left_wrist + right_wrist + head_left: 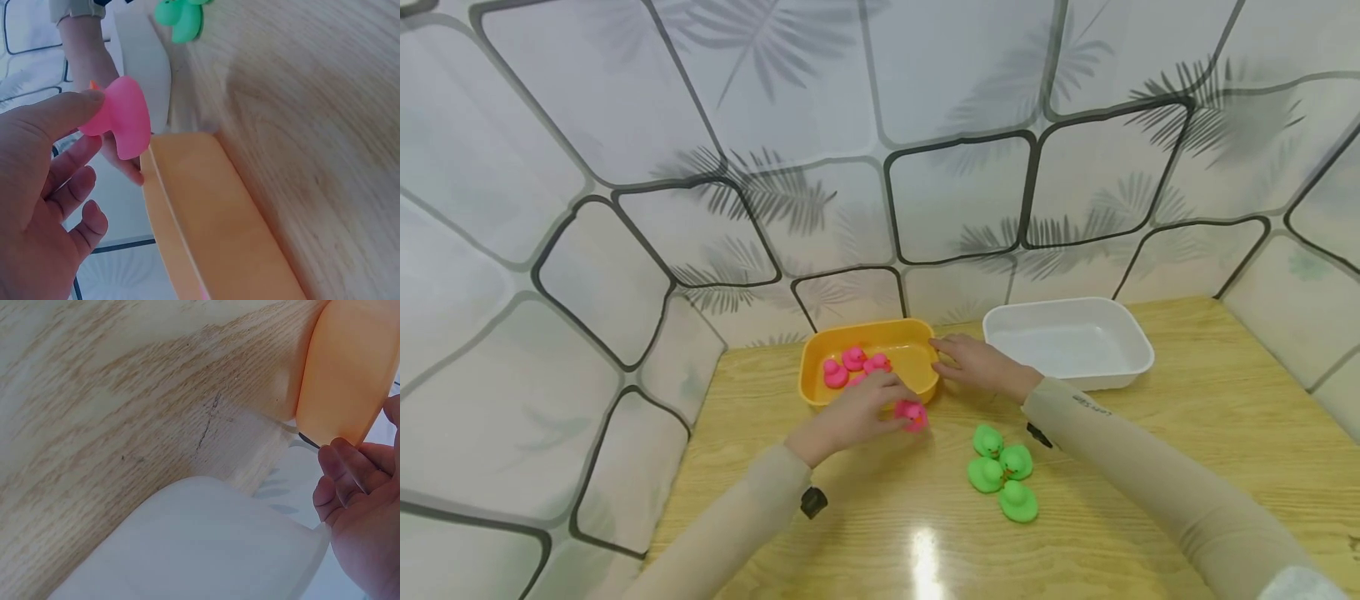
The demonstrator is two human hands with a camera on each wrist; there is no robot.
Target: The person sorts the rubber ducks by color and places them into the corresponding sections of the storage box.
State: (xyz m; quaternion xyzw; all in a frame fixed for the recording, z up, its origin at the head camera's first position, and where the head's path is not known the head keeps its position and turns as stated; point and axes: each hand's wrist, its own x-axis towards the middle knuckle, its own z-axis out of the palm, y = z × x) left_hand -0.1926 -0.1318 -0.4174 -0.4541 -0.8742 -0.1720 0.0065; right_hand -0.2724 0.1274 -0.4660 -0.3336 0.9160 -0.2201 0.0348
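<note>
My left hand [856,412] pinches a pink rubber duck [912,416] between thumb and fingers, over the front right corner of a yellow-orange plastic tub [912,354]. In the left wrist view the held duck [131,115] shows above the tub's rim, with the other fingers loosely curled below it. Several pink ducks [835,374] lie in the left part of the tub, partly hidden by the left hand. My right hand [981,364] grips the tub's right end; in the right wrist view its fingers [353,469] lie against the outside of the wall, thumb near the rim.
Several green rubber ducks [987,474] sit in a cluster on the wooden table [880,517], in front of the right forearm. A white plastic tub [1067,337] stands right of the yellow-orange one, close beside the right wrist. Patterned fabric walls [955,200] rise behind and at both sides.
</note>
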